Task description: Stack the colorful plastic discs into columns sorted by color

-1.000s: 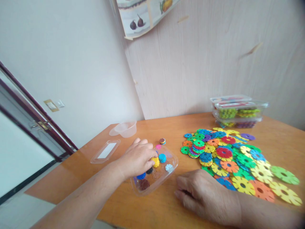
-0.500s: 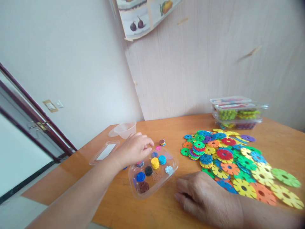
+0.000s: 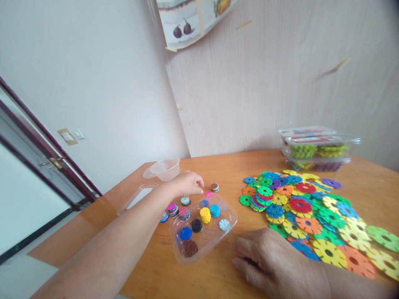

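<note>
Above the far left corner of a clear plastic tray (image 3: 201,261), my left hand (image 3: 190,183) is held with its fingers curled together; whatever they may hold is hidden. A pink notched disc (image 3: 209,194) and a small stack topped with brown (image 3: 215,187) are just right of it. The tray bears small notched discs by colour: yellow (image 3: 205,215), light blue (image 3: 215,210), black (image 3: 196,225), blue (image 3: 186,233), brown (image 3: 190,248) and white (image 3: 224,224). My right hand (image 3: 264,257) rests closed on the table, right of the tray, its palm out of sight.
Large coloured notched discs (image 3: 308,224) lie heaped at the right. Lidded clear boxes (image 3: 318,149) stand behind them. Left of the tray are small mixed stacks (image 3: 172,209), a clear lid (image 3: 137,197) and a translucent tub (image 3: 166,169). The wall borders the table's far edge.
My left hand has shifted slightly away from me, its fingers now more curled, and the small stacks beside the tray have come into sight. My right hand stays put. The view has tilted slightly.
</note>
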A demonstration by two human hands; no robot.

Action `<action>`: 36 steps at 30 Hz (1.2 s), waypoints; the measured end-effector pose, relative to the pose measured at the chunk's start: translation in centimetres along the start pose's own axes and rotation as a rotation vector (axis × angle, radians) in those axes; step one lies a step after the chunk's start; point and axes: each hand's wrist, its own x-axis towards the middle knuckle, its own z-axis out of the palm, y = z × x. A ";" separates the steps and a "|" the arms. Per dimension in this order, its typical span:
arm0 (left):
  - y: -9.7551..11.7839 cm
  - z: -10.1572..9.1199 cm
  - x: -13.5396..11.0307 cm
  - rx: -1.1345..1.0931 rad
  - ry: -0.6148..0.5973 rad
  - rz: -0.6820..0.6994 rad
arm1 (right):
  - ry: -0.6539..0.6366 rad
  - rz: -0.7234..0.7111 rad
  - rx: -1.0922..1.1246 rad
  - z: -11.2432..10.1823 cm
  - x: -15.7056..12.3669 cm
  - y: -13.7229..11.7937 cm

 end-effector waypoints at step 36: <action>0.4 2.0 1.9 -0.332 -0.141 -0.045 | -0.022 0.015 0.038 -0.3 -0.1 -0.2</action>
